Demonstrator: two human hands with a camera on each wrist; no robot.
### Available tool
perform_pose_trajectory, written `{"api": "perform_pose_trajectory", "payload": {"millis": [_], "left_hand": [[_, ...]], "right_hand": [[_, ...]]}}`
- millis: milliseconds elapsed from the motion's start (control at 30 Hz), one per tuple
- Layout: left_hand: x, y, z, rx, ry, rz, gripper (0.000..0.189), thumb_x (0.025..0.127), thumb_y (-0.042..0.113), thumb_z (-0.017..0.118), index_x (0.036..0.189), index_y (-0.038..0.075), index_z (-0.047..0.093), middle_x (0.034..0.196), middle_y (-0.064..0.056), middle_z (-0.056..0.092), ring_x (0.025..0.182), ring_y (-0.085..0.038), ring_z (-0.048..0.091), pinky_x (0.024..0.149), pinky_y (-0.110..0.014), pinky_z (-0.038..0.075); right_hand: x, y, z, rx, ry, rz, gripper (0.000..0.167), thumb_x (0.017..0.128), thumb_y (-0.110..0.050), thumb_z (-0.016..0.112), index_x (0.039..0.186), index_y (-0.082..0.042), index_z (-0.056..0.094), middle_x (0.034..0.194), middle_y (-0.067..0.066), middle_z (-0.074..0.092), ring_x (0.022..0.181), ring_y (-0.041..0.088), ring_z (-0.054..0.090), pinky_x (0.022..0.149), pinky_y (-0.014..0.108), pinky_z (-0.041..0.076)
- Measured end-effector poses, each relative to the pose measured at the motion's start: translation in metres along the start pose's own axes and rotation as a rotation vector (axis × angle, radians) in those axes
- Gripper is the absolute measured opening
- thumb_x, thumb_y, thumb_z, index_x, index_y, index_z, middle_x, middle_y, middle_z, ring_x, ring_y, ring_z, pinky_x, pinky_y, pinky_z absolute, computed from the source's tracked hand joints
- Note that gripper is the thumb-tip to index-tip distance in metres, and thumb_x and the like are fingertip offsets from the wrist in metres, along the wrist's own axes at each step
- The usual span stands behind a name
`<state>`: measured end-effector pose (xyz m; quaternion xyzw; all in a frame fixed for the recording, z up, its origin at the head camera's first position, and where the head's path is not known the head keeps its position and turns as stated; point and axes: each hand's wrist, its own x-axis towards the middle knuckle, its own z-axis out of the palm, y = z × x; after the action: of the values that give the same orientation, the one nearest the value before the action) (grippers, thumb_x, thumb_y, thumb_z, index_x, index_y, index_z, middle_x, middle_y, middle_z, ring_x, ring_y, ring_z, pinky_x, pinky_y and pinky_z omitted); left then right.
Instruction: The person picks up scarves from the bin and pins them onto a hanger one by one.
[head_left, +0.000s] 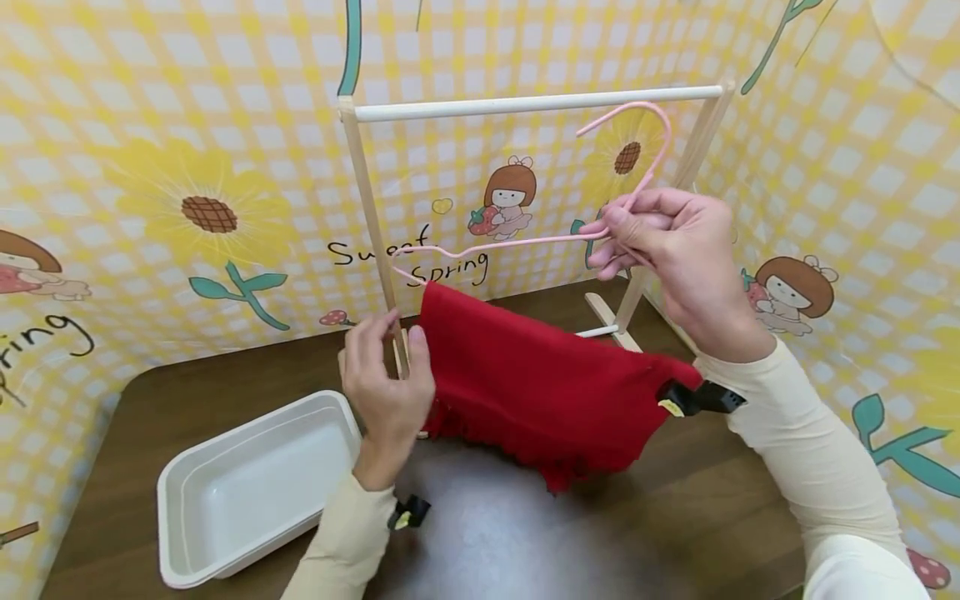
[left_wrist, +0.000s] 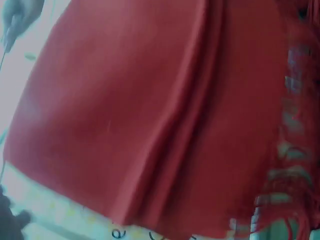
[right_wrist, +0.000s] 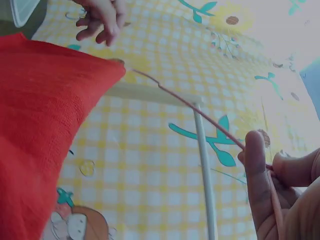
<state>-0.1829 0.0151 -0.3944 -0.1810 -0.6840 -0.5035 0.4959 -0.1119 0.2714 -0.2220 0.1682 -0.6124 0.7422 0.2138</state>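
Observation:
My right hand [head_left: 675, 246] pinches a pink wire hanger [head_left: 517, 242] just below its hook, between thumb and fingers. From the hanger's lower bar drapes a red fringed scarf [head_left: 525, 375], its fringe hanging at the bottom. To the left of the scarf, my left hand [head_left: 390, 375] is raised with fingers parted and nothing between them. Folds of the red scarf [left_wrist: 120, 100] fill most of the left wrist view. In the right wrist view, the pink hanger [right_wrist: 200, 111] runs from the right hand [right_wrist: 280, 185] toward the scarf's corner, with the left hand [right_wrist: 102, 20] beyond it.
A wooden rack with a white top rod [head_left: 540, 103] stands behind the hanger. At the left on the brown table [head_left: 150, 408] sits a white plastic basin [head_left: 176, 508]. Patterned yellow checked cloth [head_left: 247, 67] lines the walls around.

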Motion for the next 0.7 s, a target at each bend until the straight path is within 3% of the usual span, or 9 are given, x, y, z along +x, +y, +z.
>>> {"api": "perform_pose_trajectory", "payload": {"millis": [67, 133, 200, 267, 333, 467, 567, 633, 700], "left_hand": [[0.006, -0.011, -0.007, -0.054, -0.143, -0.065, 0.037, 0.092, 0.021, 0.069, 0.125, 0.004, 0.071, 0.11, -0.016, 0.072, 0.099, -0.031, 0.067, 0.091, -0.042, 0.049], [0.008, -0.017, -0.011, -0.111, -0.33, -0.122, 0.044, 0.092, 0.022, 0.072, 0.132, 0.005, 0.067, 0.112, -0.015, 0.073, 0.102, -0.029, 0.069, 0.093, -0.041, 0.052], [0.008, -0.019, -0.012, -0.147, -0.463, -0.156, 0.041, 0.091, 0.019, 0.074, 0.128, 0.003, 0.069, 0.108, -0.013, 0.075, 0.097, -0.028, 0.07, 0.087, -0.037, 0.055], [0.006, -0.019, -0.011, -0.16, -0.527, -0.172, 0.031, 0.089, 0.015, 0.077, 0.116, 0.001, 0.074, 0.096, -0.013, 0.076, 0.085, -0.026, 0.068, 0.074, -0.03, 0.053], [0.005, -0.019, -0.009, -0.194, -0.528, -0.174, 0.018, 0.088, 0.009, 0.078, 0.103, -0.001, 0.077, 0.085, -0.014, 0.076, 0.073, -0.025, 0.066, 0.065, -0.023, 0.05], [0.002, -0.017, -0.006, -0.266, -0.461, -0.159, 0.006, 0.083, 0.0, 0.08, 0.089, -0.001, 0.08, 0.081, -0.013, 0.076, 0.07, -0.024, 0.069, 0.063, -0.016, 0.051], [0.001, -0.015, -0.003, -0.26, -0.421, -0.14, 0.005, 0.085, -0.001, 0.078, 0.088, 0.0, 0.081, 0.083, -0.012, 0.076, 0.078, -0.024, 0.071, 0.071, -0.023, 0.056], [-0.001, -0.016, -0.003, -0.206, -0.399, -0.149, 0.011, 0.087, 0.0, 0.076, 0.097, 0.0, 0.08, 0.09, -0.012, 0.077, 0.085, -0.025, 0.072, 0.086, -0.033, 0.057], [-0.005, -0.017, -0.005, -0.128, -0.372, -0.184, 0.018, 0.089, 0.001, 0.074, 0.107, -0.002, 0.077, 0.098, -0.013, 0.076, 0.086, -0.024, 0.07, 0.085, -0.039, 0.056]], "right_hand": [[0.002, -0.005, -0.001, 0.003, -0.024, -0.008, 0.014, 0.088, 0.006, 0.073, 0.092, 0.017, 0.066, 0.081, 0.023, 0.076, 0.057, 0.027, 0.072, 0.056, 0.035, 0.06], [0.003, -0.008, -0.002, 0.0, -0.045, -0.005, 0.012, 0.088, 0.007, 0.072, 0.093, 0.017, 0.067, 0.082, 0.023, 0.076, 0.057, 0.027, 0.073, 0.056, 0.036, 0.061], [0.005, -0.011, -0.002, 0.002, -0.062, 0.001, 0.012, 0.088, 0.008, 0.072, 0.093, 0.018, 0.067, 0.082, 0.025, 0.075, 0.057, 0.028, 0.073, 0.056, 0.037, 0.061], [0.007, -0.015, -0.002, 0.009, -0.063, 0.003, 0.013, 0.087, 0.009, 0.072, 0.092, 0.019, 0.067, 0.082, 0.026, 0.075, 0.056, 0.029, 0.072, 0.056, 0.038, 0.06], [0.01, -0.02, -0.003, 0.031, -0.056, 0.002, 0.013, 0.086, 0.01, 0.073, 0.091, 0.02, 0.066, 0.081, 0.027, 0.074, 0.055, 0.031, 0.072, 0.055, 0.041, 0.06], [0.014, -0.028, -0.004, 0.051, -0.03, -0.017, 0.014, 0.084, 0.012, 0.074, 0.09, 0.021, 0.066, 0.08, 0.029, 0.073, 0.054, 0.033, 0.071, 0.054, 0.045, 0.058], [0.014, -0.031, -0.005, 0.056, -0.016, -0.041, 0.014, 0.083, 0.013, 0.073, 0.089, 0.023, 0.065, 0.08, 0.031, 0.072, 0.053, 0.034, 0.07, 0.054, 0.046, 0.058], [0.014, -0.031, -0.005, 0.063, -0.008, -0.051, 0.014, 0.083, 0.014, 0.073, 0.088, 0.023, 0.063, 0.078, 0.032, 0.072, 0.052, 0.034, 0.07, 0.055, 0.046, 0.059], [0.014, -0.03, -0.007, 0.077, 0.006, -0.057, 0.015, 0.083, 0.014, 0.073, 0.088, 0.024, 0.063, 0.078, 0.032, 0.071, 0.052, 0.034, 0.07, 0.055, 0.044, 0.059]]}}
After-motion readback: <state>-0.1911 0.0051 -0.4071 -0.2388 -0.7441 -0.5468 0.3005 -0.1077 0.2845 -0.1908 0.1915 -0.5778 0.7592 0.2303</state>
